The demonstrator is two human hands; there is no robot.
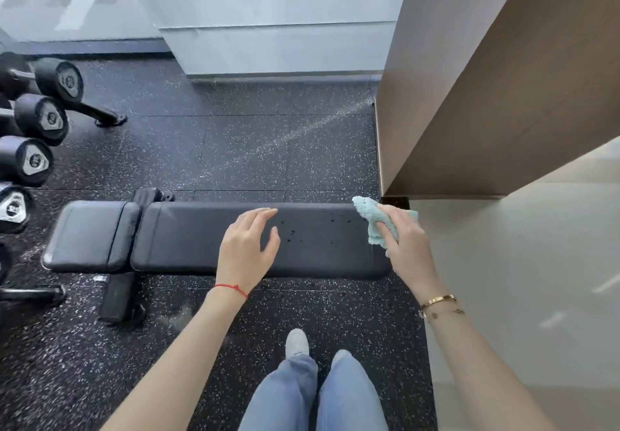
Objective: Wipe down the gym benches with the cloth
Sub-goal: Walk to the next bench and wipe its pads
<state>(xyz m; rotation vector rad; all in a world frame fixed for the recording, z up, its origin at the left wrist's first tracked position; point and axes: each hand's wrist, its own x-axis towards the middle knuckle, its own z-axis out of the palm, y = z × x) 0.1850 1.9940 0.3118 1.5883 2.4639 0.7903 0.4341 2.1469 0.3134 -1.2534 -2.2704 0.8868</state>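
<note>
A black padded gym bench [188, 239] lies crosswise in front of me, its long pad on the right and a short seat pad on the left. Dark droplets speckle the long pad near its right end. My right hand [404, 242] grips a light blue cloth [369, 216] bunched over the bench's right end. My left hand [250, 246] hovers over the middle of the long pad, fingers relaxed and spread, holding nothing.
A rack of black dumbbells [32, 135] lines the left edge. A brown wall corner [469, 112] juts in close to the bench's right end. Speckled rubber floor [251, 148] lies beyond the bench. My feet and jeans [312, 390] stand just before it.
</note>
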